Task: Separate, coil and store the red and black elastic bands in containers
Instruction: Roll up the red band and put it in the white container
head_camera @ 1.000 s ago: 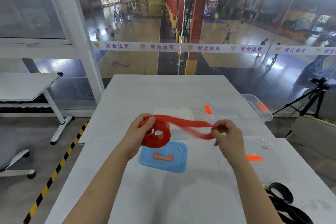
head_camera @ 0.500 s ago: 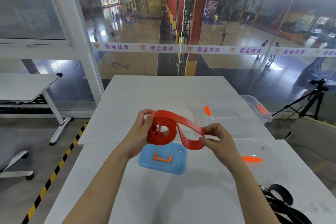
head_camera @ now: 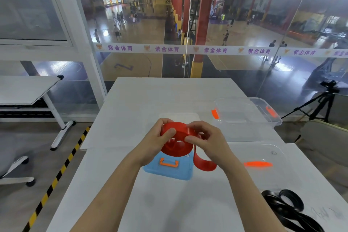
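A red elastic band (head_camera: 177, 147), mostly wound into a coil, is held above the white table (head_camera: 150, 100). My left hand (head_camera: 156, 141) grips the coil from the left with the thumb on its face. My right hand (head_camera: 205, 141) pinches the coil's top and right side, and a short loose loop of the band hangs below it. Black elastic bands (head_camera: 288, 207) lie in a loose heap at the table's near right corner. A clear container (head_camera: 263, 111) with orange clips stands at the back right.
A blue lid (head_camera: 169, 171) with an orange handle lies under the hands. A clear lid (head_camera: 267, 156) with an orange handle lies to the right. A white lid (head_camera: 178, 116) sits behind the hands. A tripod (head_camera: 323, 100) stands off the table's right side.
My right hand has moved left from the stretched end up to the coil, wrapping more of the red band onto it. Only a short loop now hangs free.
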`<action>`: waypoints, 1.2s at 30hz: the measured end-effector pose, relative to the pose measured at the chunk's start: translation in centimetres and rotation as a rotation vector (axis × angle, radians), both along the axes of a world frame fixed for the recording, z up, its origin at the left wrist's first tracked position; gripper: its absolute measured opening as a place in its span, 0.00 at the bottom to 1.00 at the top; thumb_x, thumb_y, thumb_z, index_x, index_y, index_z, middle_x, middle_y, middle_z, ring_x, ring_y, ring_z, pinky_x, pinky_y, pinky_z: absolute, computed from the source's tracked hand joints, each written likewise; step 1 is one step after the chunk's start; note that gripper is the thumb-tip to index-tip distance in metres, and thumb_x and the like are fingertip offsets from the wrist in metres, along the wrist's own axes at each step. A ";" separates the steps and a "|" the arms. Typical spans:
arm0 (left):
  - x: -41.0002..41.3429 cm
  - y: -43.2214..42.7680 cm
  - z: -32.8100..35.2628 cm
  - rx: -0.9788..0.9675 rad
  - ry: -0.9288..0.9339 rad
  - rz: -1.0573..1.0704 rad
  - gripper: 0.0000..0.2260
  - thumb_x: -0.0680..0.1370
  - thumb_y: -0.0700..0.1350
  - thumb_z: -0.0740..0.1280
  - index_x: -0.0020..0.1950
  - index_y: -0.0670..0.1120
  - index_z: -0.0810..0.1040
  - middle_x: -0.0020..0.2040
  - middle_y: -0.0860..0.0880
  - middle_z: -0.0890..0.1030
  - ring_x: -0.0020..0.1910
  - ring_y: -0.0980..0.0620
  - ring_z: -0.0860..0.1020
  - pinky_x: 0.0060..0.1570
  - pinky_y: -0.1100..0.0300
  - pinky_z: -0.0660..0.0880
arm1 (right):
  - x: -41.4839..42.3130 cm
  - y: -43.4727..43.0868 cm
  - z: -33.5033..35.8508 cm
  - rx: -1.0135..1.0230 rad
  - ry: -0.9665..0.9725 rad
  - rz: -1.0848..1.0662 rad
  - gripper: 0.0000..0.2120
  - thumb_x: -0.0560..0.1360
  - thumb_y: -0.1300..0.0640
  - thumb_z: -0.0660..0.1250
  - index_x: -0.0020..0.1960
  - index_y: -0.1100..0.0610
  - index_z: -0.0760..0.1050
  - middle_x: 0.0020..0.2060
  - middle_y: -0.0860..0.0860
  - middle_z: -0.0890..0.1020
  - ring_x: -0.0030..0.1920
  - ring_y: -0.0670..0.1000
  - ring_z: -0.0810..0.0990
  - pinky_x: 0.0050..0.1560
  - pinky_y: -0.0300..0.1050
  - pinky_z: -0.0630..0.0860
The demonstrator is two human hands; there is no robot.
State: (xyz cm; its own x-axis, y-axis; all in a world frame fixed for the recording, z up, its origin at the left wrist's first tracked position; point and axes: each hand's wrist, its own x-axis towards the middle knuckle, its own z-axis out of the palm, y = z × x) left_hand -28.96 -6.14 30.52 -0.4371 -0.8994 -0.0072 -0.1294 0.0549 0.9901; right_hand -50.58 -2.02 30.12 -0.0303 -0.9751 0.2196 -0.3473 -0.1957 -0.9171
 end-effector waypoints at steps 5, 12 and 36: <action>0.5 -0.3 -0.1 0.010 -0.020 -0.023 0.11 0.83 0.51 0.68 0.65 0.55 0.74 0.59 0.49 0.82 0.57 0.49 0.83 0.51 0.58 0.81 | -0.7 0.1 0.3 0.010 -0.041 -0.026 0.11 0.72 0.60 0.81 0.50 0.47 0.88 0.47 0.46 0.89 0.52 0.50 0.87 0.58 0.49 0.84; 0.5 -0.3 -0.4 0.012 -0.016 0.015 0.10 0.85 0.51 0.65 0.66 0.55 0.75 0.60 0.50 0.82 0.60 0.48 0.82 0.58 0.54 0.82 | -0.4 0.3 -0.4 0.008 0.050 -0.045 0.11 0.74 0.57 0.80 0.54 0.46 0.88 0.47 0.42 0.89 0.52 0.47 0.87 0.57 0.40 0.81; 3.3 -1.0 0.3 -0.040 -0.157 -0.099 0.16 0.78 0.51 0.74 0.65 0.58 0.79 0.59 0.57 0.85 0.62 0.55 0.82 0.62 0.55 0.81 | 2.5 0.3 1.6 0.025 -0.041 -0.066 0.13 0.71 0.65 0.81 0.49 0.48 0.88 0.46 0.48 0.90 0.48 0.53 0.89 0.54 0.49 0.86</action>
